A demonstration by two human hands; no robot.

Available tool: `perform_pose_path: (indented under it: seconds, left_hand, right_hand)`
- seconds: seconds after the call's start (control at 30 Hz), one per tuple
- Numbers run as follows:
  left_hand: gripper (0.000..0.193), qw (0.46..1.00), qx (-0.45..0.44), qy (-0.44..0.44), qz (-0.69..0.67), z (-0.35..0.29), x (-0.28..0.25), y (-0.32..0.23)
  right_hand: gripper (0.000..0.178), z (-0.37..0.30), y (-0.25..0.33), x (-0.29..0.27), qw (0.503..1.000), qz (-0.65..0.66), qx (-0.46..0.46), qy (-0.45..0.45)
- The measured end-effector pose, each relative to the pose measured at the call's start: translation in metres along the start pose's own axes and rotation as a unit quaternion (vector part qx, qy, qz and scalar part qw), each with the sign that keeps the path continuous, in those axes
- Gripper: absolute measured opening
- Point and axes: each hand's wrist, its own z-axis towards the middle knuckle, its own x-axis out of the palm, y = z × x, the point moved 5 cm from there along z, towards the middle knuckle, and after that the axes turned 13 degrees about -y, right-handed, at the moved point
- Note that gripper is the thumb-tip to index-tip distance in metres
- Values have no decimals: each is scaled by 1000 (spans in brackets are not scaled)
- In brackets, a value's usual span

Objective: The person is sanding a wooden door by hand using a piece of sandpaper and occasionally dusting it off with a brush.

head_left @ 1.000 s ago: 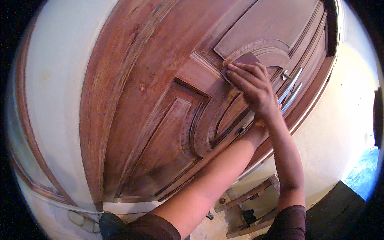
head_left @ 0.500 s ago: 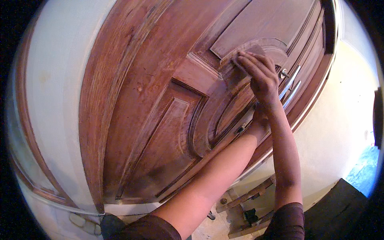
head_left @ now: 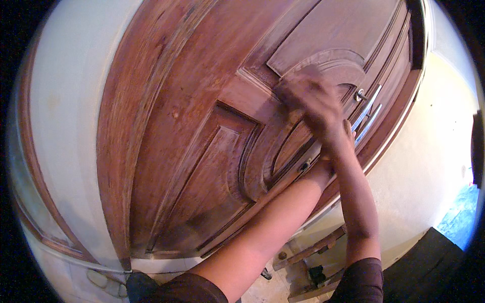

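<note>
one rubbing pass over the door (head_left: 245, 98) is presumed, grips untellable (right hand (head_left: 313, 101) blurred, left hand (head_left: 349, 129) half-hidden), even pressure likely needed.

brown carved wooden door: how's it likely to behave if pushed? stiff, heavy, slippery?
The brown carved wooden door is likely stiff, with broad framing around its panels. Probably heavy too, given the raised panels and deep mouldings, though its core is hidden. Its dull, worn-looking surface probably grips better than the shiny silver metal handle.
</note>
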Motion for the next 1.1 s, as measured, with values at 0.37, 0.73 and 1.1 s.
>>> perform_pose_path:
  seconds: [0.37, 0.73, 1.1]
  left_hand:
    - [44, 984, 10, -106, -144, 19, 15, 26]
    - [46, 867, -208, 47, -449, 0, 9, 13]
    - [29, 953, 59, 37, 293, 26, -25, 0]
  right_hand:
    - [50, 43, -17, -10, 996, -30, -16, -86]
    - [52, -6, -13, -1, 997, 71, -5, -15]
    - [43, 11, -1, 7, 995, 53, -59, 52]
